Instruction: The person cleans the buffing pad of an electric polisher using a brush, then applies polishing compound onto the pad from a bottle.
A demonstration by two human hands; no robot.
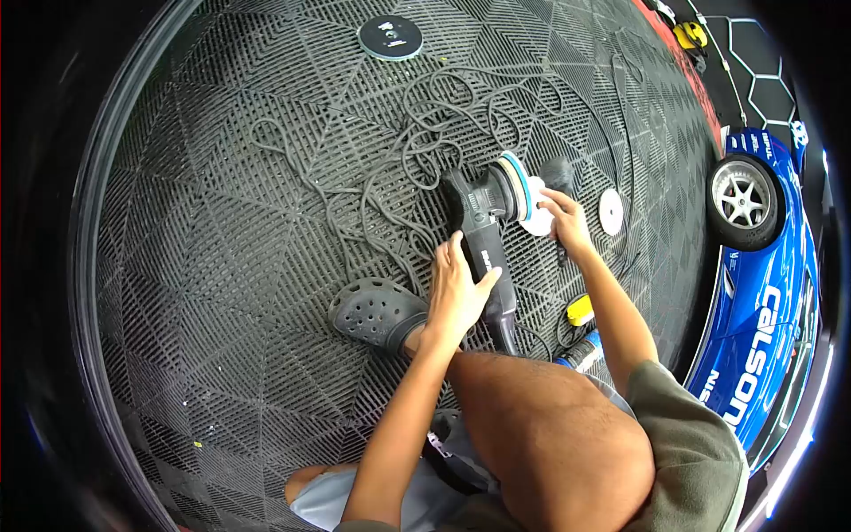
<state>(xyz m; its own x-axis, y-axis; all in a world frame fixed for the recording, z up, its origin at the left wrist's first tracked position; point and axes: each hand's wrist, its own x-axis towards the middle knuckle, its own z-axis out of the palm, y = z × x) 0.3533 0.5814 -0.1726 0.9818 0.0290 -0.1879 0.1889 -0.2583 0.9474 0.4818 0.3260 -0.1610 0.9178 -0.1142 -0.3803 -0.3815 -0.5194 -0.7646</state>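
A black polisher (486,244) lies on the dark grid floor, its round head (511,188) with a blue and white rim turned to the right. My left hand (459,282) rests on the polisher's body, thumb and fingers spread apart. At the polisher's head, my right hand (567,222) has its fingers on a white disc (538,213) beside the pad. How firmly the fingers hold the disc's edge is hard to see. A brush-like dark object (557,172) lies just behind.
Cable (368,208) loops across the floor (222,266). A black disc (390,37) lies at the top, a white pad (611,212) to the right. Near my right forearm are a yellow object (580,310) and a blue bottle (583,350). A blue car (753,328) stands far right.
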